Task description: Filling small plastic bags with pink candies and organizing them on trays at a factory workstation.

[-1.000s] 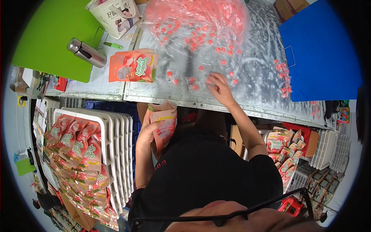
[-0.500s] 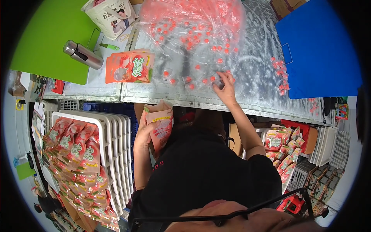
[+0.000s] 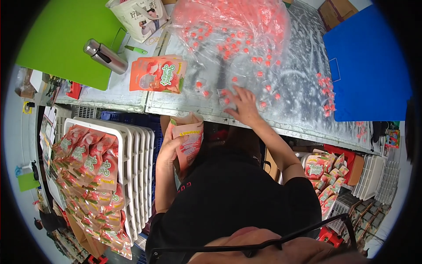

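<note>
My left hand (image 3: 168, 152) is closed round the side of a pink-and-tan candy pouch (image 3: 190, 143), held upright below the table's front edge with its top parted. My right hand (image 3: 246, 108) reaches over the metal tabletop with its fingers spread. Beside its fingertips lie small clear-wrapped red candies (image 3: 227, 100); the palm hides whatever is under it. Other loose candies (image 3: 268, 88) are scattered to the right of that hand. Farther back, a big clear plastic bag (image 3: 237, 20) full of the same candies spills some onto the table.
Flat pouches (image 3: 158, 75) lie stacked at the left, near a steel flask (image 3: 105, 56) and a green-handled knife (image 3: 137, 49). A green board (image 3: 57, 44) and a blue board (image 3: 369, 66) flank the table. Filled pouches (image 3: 88, 163) crowd white crates (image 3: 127, 176) at lower left.
My right hand has moved left across the candies, its fingers going from nearly pinched to spread. The left hand still holds the pouch. The whole view has shifted slightly.
</note>
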Demonstrator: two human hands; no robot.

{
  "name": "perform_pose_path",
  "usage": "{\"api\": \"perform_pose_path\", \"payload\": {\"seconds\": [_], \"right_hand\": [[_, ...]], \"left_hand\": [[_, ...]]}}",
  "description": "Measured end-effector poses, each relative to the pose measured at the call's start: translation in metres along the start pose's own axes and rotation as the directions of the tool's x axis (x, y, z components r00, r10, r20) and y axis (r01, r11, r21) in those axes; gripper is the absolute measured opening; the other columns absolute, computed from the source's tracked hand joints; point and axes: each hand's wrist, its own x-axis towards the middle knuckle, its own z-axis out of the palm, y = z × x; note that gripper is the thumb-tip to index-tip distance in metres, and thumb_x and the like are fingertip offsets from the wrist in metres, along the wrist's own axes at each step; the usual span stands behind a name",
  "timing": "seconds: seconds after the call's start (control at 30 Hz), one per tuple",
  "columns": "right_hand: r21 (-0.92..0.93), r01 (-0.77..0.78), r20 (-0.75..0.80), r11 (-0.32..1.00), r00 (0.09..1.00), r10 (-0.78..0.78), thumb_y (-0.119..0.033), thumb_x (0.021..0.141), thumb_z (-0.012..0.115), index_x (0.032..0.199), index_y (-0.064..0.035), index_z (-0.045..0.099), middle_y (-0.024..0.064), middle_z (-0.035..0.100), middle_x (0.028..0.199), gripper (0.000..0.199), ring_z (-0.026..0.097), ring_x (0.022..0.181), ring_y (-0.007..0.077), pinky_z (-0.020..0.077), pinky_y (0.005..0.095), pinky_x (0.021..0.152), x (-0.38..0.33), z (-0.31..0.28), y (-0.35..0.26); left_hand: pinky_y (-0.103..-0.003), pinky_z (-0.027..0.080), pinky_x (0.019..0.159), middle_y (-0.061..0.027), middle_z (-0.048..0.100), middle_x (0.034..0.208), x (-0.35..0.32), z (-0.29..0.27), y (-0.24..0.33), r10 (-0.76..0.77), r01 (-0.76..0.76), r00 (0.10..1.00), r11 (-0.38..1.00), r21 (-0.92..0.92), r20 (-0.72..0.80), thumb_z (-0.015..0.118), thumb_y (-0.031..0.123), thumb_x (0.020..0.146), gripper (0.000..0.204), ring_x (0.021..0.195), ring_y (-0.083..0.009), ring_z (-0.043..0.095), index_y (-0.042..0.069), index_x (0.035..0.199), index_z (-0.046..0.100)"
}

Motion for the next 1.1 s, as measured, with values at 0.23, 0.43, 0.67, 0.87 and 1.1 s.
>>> {"api": "perform_pose_path", "payload": {"seconds": [0.23, 0.43, 0.67, 0.87, 1.1], "right_hand": [[-0.085, 0.042, 0.066, 0.995, 0.997, -0.037, -0.054, 0.079, 0.071, 0.146, -0.0265, 0.046, 0.0093, 0.038, 0.152, 0.077, 0.038, 0.132, 0.0366, 0.0276, 0.057, 0.105, 0.055, 0.041, -0.032], [-0.044, 0.178, 0.088, 0.983, 0.981, -0.174, -0.05, 0.078, 0.072, 0.14, -0.0235, 0.052, 0.0051, 0.041, 0.151, 0.07, 0.038, 0.131, 0.0362, 0.0276, 0.0553, 0.104, 0.09, 0.071, -0.037], [0.092, 0.253, -0.001, 0.963, 0.967, -0.254, -0.032, 0.079, 0.074, 0.1, -0.0121, 0.065, 0.0054, 0.061, 0.106, 0.03, 0.059, 0.088, 0.0278, 0.0476, 0.0396, 0.076, 0.077, 0.085, -0.012], [0.9, -0.155, -0.008, 0.406, 0.929, 0.37, -0.025, 0.094, 0.065, 0.092, -0.0085, 0.059, 0.0056, 0.057, 0.082, 0.018, 0.055, 0.071, 0.017, 0.0456, 0.0326, 0.062, 0.1, 0.039, -0.022], [0.958, 0.052, 0.101, -0.281, 0.859, 0.501, -0.021, 0.1, 0.057, 0.097, -0.0049, 0.059, 0.008, 0.064, 0.093, 0.016, 0.061, 0.085, 0.0137, 0.0485, 0.0283, 0.078, 0.114, -0.018, -0.087]], "left_hand": [[-0.035, 0.04, 0.105, -0.0074, 0.056, 0.131, -0.007, -0.007, 0.008, 0.012, -0.012, 1.0, 1.0, 0.017, -0.022, 0.065, -0.002, 0.075, 0.071, 0.122, -0.02, 0.053, 0.006, 0.142, 0.042], [-0.033, 0.04, 0.103, -0.006, 0.056, 0.13, -0.003, -0.001, 0.016, 0.054, -0.048, 0.996, 0.996, 0.075, -0.072, 0.066, -0.003, 0.075, 0.071, 0.12, -0.0181, 0.053, 0.006, 0.142, 0.043], [-0.036, 0.048, 0.092, -0.0142, 0.06, 0.115, 0.028, 0.015, 0.025, 0.382, -0.204, 0.924, 0.529, 0.824, -0.017, 0.073, -0.002, 0.072, 0.061, 0.106, -0.0244, 0.06, 0.003, 0.124, 0.043], [-0.043, 0.045, 0.093, -0.0211, 0.056, 0.119, 0.058, 0.038, 0.015, 0.516, -0.218, 0.856, 0.311, 0.925, 0.028, 0.082, 0.005, 0.064, 0.073, 0.11, -0.0376, 0.056, 0.002, 0.125, 0.042], [-0.046, 0.042, 0.094, -0.0186, 0.053, 0.123, 0.08, 0.06, -0.001, 0.63, -0.347, 0.743, 0.074, 0.935, 0.225, 0.087, 0.009, 0.058, 0.077, 0.111, -0.0394, 0.053, 0.001, 0.122, 0.045]]}}
